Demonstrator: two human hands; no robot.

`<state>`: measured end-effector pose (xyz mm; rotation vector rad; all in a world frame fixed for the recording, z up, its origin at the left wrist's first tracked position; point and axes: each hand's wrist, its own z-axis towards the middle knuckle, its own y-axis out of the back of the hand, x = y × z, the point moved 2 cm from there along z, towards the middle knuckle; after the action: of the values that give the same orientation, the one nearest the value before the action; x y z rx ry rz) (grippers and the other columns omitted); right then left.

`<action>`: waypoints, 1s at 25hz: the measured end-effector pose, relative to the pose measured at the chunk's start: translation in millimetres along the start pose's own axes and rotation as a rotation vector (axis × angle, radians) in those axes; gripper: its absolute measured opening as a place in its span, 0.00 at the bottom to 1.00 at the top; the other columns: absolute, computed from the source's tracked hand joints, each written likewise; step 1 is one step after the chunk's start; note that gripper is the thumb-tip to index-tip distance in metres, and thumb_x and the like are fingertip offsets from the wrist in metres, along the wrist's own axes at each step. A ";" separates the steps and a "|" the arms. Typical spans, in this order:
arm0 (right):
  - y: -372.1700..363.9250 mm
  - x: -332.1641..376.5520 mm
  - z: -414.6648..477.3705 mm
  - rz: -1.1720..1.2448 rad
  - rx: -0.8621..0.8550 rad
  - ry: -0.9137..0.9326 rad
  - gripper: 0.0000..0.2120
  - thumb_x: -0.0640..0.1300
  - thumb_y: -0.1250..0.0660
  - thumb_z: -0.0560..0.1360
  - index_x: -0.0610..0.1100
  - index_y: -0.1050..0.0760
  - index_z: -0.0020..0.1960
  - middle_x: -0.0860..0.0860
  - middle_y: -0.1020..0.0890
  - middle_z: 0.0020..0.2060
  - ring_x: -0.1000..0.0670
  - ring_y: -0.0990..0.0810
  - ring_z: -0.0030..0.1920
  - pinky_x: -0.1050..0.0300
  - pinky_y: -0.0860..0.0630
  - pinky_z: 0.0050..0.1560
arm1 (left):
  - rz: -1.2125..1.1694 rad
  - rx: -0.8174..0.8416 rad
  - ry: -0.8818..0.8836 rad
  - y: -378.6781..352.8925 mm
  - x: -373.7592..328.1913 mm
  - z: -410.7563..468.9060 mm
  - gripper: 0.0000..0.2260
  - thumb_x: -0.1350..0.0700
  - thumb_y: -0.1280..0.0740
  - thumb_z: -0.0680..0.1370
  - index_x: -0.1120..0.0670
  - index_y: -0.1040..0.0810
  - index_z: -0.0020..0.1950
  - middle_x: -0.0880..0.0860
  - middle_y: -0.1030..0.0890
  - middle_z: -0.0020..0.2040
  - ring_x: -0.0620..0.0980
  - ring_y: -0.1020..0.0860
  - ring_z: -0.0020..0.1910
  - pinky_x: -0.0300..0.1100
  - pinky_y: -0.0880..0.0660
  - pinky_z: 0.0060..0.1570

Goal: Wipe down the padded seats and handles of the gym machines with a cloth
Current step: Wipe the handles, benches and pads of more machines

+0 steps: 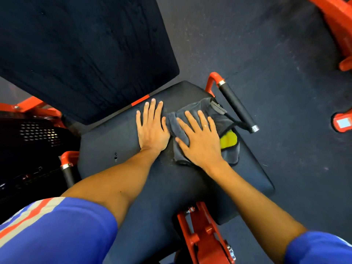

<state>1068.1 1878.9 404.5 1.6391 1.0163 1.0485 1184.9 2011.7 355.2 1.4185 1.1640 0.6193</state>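
Note:
A black padded seat point(118, 141) of a red-framed gym machine fills the middle of the head view, with its dark backrest pad point(82, 54) rising behind it. A grey cloth point(205, 109) with a yellow patch lies on the seat's right side. My right hand point(200, 140) presses flat on the cloth with fingers spread. My left hand point(152, 128) lies flat on the bare seat just left of the cloth, fingers straight. A black grip handle point(238, 107) on a red bracket runs beside the seat on the right. A second handle point(67, 174) stands at the left.
The red seat post and bracket point(205, 237) sit below the seat's front edge. A black perforated guard point(38, 134) stands at the left. Red frame parts of another machine point(337, 21) are at the top right, on dark rubber floor point(276, 73).

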 end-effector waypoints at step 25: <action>-5.5 40.1 -42.9 0.048 -0.145 -0.173 0.28 0.55 0.38 0.79 0.50 0.29 0.77 0.47 0.30 0.78 0.37 0.38 0.80 0.37 0.44 0.80 | 0.035 0.018 -0.016 -5.2 3.6 0.6 0.25 0.47 0.51 0.85 0.47 0.45 0.83 0.49 0.45 0.83 0.49 0.49 0.82 0.56 0.53 0.80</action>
<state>1038.8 1928.7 416.4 1.6117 0.7735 0.9706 1185.2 2014.0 349.3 1.4592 1.1368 0.6224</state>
